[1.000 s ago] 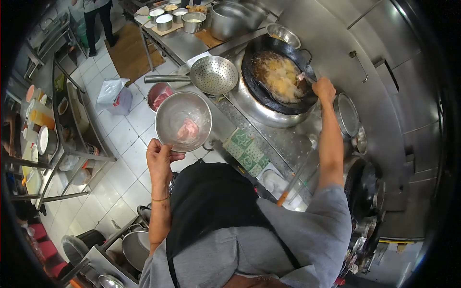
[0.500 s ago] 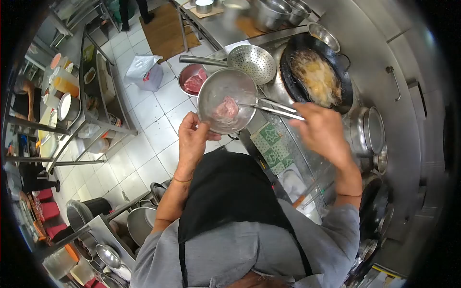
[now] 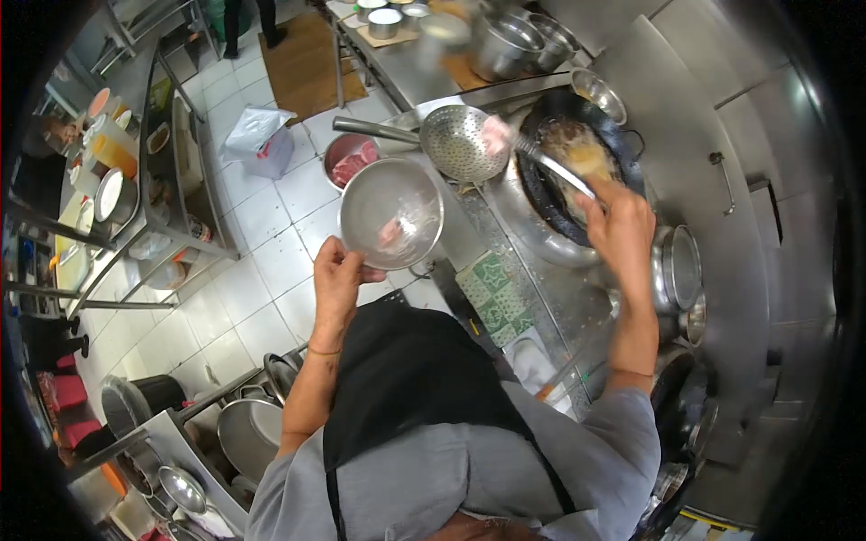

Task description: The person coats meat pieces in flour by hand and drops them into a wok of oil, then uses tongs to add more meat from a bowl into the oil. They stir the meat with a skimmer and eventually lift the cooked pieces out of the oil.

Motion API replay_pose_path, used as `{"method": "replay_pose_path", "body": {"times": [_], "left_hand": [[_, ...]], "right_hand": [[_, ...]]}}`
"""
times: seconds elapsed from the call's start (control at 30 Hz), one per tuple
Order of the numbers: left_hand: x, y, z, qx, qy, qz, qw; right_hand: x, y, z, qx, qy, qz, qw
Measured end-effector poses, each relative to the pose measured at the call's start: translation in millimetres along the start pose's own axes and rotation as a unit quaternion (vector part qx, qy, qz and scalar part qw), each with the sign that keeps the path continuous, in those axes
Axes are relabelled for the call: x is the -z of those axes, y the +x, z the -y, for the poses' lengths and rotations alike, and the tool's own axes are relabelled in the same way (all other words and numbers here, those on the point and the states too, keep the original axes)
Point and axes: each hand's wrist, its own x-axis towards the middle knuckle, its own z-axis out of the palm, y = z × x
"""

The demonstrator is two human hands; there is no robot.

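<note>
My left hand [image 3: 341, 278] is closed on the rim of a steel bowl [image 3: 365, 203], tilted, with a small piece of pale meat [image 3: 391, 232] in it. My right hand [image 3: 621, 221] grips metal tongs [image 3: 564, 173]. At the tongs' tips hangs a pink piece of meat [image 3: 495, 135], over the right side of a perforated ladle [image 3: 451, 149] and left of the wok. The black wok [image 3: 550, 203] holds bubbling oil with yellowish food [image 3: 588, 160]. Behind the steel bowl stands another bowl [image 3: 336, 149] with red meat [image 3: 355, 164].
Steel pots [image 3: 508, 47] stand on the back counter. A green-patterned tile strip [image 3: 493, 298] lies in front of the stove. At left are a shelf [image 3: 180, 140] with containers and a plastic bag [image 3: 257, 133] on the floor. Another person's legs [image 3: 251, 22] show at the top.
My right hand and the tongs have moved up from the bowl towards the wok, lifting a piece of meat out. In view, the bowl and my left hand have shifted left and slightly down.
</note>
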Motion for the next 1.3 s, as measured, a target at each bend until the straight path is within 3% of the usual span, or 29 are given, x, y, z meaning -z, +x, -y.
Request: {"method": "replay_pose_path", "body": {"times": [0.07,0.13,0.3,0.43,0.5,0.57,0.7,0.77,0.93,1.1,1.17,1.3], "left_hand": [[4,-2,3,0.006,-0.001,-0.022,1.0],[5,-3,3,0.004,-0.007,-0.016,1.0],[5,-9,-3,-0.007,-0.017,-0.022,1.0],[12,-14,-9,-0.009,-0.017,-0.036,0.999],[14,-14,-10,-0.012,-0.016,-0.054,0.998],[17,-15,-13,-0.018,-0.018,-0.059,0.998],[6,-9,-17,-0.018,-0.014,-0.046,0.999],[-2,-7,-21,-0.012,-0.012,-0.035,0.999],[-19,-9,-30,0.005,0.013,0.044,0.999],[-13,-6,-15,-0.004,0.041,0.04,0.998],[-7,-5,-4,-0.005,0.043,0.019,0.999],[1,-12,5,0.022,0.047,0.013,0.999]], "right_hand": [[-7,23,-25,-0.13,-0.125,0.006,0.984],[-25,48,-62,-0.183,-0.193,0.016,0.964],[-99,94,-178,-0.255,-0.271,0.089,0.924],[-95,99,-174,-0.279,-0.242,0.081,0.926],[-68,92,-133,-0.254,-0.199,-0.033,0.946],[-38,72,-85,-0.13,-0.063,-0.086,0.986],[-12,25,8,0.141,0.033,0.025,0.989],[-21,0,38,0.162,0.064,0.106,0.979],[-49,-21,54,0.251,-0.003,0.134,0.959],[-21,-23,39,0.171,0.018,0.108,0.979],[-16,-20,20,0.069,0.021,0.017,0.997],[-38,15,-55,-0.104,-0.134,0.004,0.986]]}}
